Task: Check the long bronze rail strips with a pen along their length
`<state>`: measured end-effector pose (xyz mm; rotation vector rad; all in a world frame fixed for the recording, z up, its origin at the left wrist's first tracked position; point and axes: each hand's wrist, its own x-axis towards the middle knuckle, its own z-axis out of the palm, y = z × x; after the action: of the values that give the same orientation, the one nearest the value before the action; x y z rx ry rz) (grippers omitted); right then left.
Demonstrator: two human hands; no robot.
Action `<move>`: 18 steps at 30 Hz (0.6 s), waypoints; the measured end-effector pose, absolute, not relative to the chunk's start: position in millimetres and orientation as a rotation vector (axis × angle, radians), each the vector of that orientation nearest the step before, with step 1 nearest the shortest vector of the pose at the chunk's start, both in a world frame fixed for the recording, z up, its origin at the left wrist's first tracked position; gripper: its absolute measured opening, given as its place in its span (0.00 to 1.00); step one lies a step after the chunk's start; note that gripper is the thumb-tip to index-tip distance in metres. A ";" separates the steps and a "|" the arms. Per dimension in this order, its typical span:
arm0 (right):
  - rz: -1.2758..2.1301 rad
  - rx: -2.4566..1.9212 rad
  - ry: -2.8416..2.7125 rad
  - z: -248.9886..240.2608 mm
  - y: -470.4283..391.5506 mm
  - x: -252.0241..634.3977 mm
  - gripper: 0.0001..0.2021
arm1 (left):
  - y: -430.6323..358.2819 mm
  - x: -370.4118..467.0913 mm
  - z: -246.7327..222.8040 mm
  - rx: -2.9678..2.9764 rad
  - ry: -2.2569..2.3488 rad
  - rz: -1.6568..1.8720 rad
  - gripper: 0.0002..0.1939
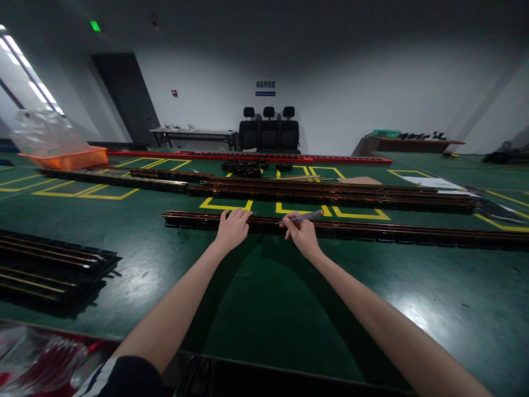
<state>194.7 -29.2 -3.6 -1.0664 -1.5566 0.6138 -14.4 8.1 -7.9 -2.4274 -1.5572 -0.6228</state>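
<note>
A long, dark rail assembly with copper-coloured strips (372, 229) lies across the green table in front of me. My left hand (232, 230) is closed over it near its left part, fingers curled over the far edge. Just to the right, my right hand (303, 234) grips a slim screwdriver (309, 215) with a translucent handle. Its thin tip points left and down at the rail, between my two hands. Whether the tip touches the rail, I cannot tell.
Behind lie more long rail assemblies (330, 193), a pile of black parts (242, 167) and a long red rail (330, 159). An orange basket (78, 158) holding clear plastic bags stands at far left. More dark rails (45, 270) lie at near left, above the table's front edge.
</note>
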 end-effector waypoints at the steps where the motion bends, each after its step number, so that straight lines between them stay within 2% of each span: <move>1: 0.614 -1.066 -1.557 -3.6 -29.3 194.7 0.14 | 7.8 -14.2 -7.1 -2.436 -1.559 -0.618 0.21; 18: 0.577 -1.055 -1.416 -4.0 -30.6 194.6 0.14 | 5.7 -14.2 -4.3 -2.472 -1.552 -0.622 0.21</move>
<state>194.6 -30.6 -4.0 -1.0552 -1.4161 0.5770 -14.2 5.7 -4.3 -2.4720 -1.5519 -0.6223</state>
